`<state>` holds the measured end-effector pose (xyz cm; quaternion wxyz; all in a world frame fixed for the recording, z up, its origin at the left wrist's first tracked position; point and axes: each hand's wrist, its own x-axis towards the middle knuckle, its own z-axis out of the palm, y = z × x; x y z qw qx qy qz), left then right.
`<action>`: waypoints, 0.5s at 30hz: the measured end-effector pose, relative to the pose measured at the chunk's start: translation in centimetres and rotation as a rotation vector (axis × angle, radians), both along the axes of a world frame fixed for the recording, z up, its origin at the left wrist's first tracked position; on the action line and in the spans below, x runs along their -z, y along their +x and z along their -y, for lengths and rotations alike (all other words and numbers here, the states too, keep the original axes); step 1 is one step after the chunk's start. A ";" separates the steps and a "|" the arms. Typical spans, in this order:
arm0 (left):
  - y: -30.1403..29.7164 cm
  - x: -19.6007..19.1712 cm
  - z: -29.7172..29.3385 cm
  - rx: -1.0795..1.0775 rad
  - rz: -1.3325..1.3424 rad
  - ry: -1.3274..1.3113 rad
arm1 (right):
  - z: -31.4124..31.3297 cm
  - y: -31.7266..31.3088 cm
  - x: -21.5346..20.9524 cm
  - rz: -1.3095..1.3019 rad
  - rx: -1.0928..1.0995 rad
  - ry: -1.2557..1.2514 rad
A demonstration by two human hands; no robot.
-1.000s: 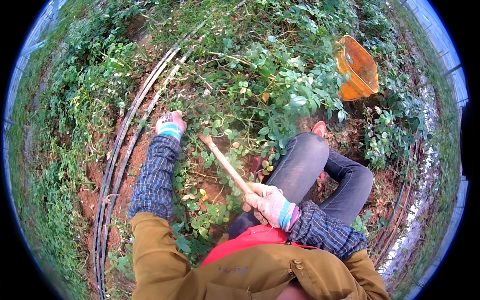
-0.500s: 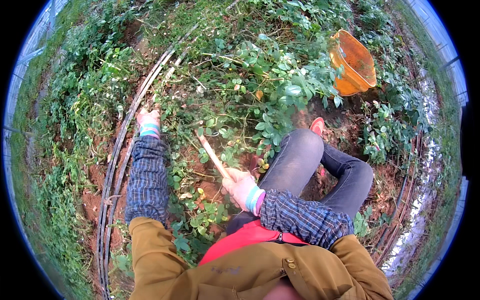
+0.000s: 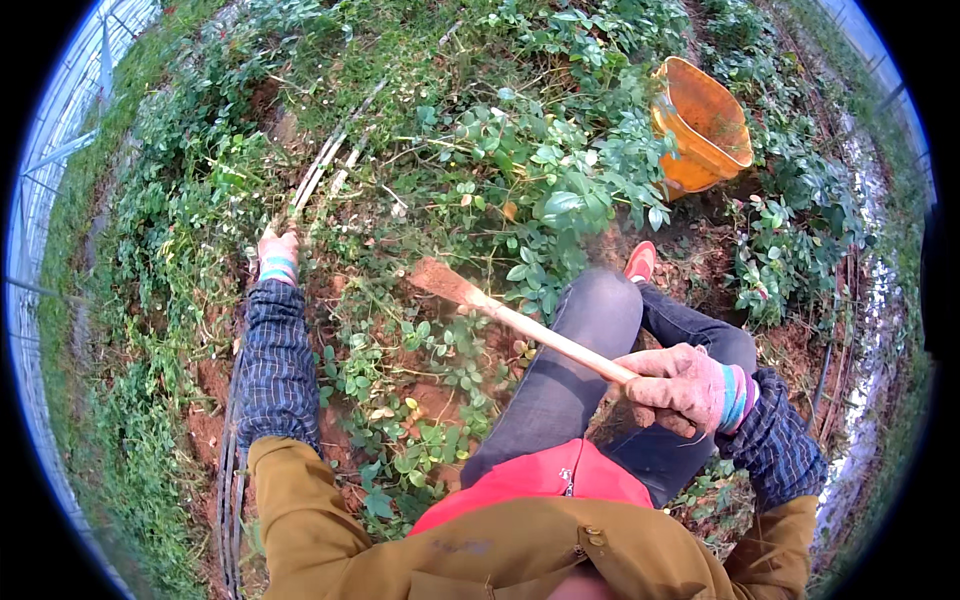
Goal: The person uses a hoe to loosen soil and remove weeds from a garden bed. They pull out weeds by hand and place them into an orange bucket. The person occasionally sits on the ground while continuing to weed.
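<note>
My right hand (image 3: 680, 385), in a dirty pink glove, grips the wooden handle of a small hoe (image 3: 520, 322) above my bent knee. Its soil-caked blade (image 3: 438, 278) is raised over the low green plants (image 3: 400, 380). My left hand (image 3: 277, 253), also gloved, reaches far forward on the left and rests among the leaves beside thin pipes (image 3: 320, 175) lying on the ground. Its fingers are hidden by foliage, so I cannot tell what they hold.
An orange bucket (image 3: 700, 125) stands tilted at the upper right among leafy plants. Red soil shows between the plants. Pipes (image 3: 228, 480) run along the left side. My red shoe (image 3: 640, 262) is planted ahead. Greenhouse framing curves along the left rim.
My right hand has pulled back and to the right, lifting the hoe blade out of the plants. My left hand has reached further forward along the pipes.
</note>
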<state>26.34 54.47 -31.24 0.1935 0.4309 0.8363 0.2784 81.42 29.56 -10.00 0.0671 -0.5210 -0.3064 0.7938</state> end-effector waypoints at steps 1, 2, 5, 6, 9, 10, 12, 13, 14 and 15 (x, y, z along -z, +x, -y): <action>0.1 0.8 -1.0 0.093 -0.057 0.089 | -0.6 0.6 -0.3 0.044 -0.013 -0.019; 0.2 1.4 -1.8 0.135 -0.020 0.054 | -1.3 1.1 -0.4 0.114 -0.038 0.006; 0.7 2.6 -4.3 0.141 0.047 -0.209 | -4.7 2.1 0.4 0.182 -0.048 0.066; 1.1 2.9 -5.2 0.266 -0.170 -0.178 | -6.0 2.2 1.2 0.214 -0.056 0.099; 2.4 3.7 -6.4 0.513 -0.281 -0.215 | -11.1 3.4 5.1 0.251 -0.274 0.236; 2.9 4.0 -6.7 0.508 -0.057 -0.351 | -12.8 4.0 6.9 0.260 -0.333 0.275; 3.8 4.3 -6.7 0.670 0.051 -0.437 | -15.7 4.5 11.5 0.289 -0.440 0.519; 4.1 4.4 -6.9 0.831 -0.143 -0.563 | -16.5 5.4 13.1 0.446 -0.587 0.698; 4.3 4.3 -6.6 0.952 -0.368 -0.580 | -17.2 6.0 14.9 0.630 -0.658 0.757; 4.5 4.2 -6.8 1.005 -0.468 -0.598 | -17.6 6.8 16.0 0.705 -0.621 0.807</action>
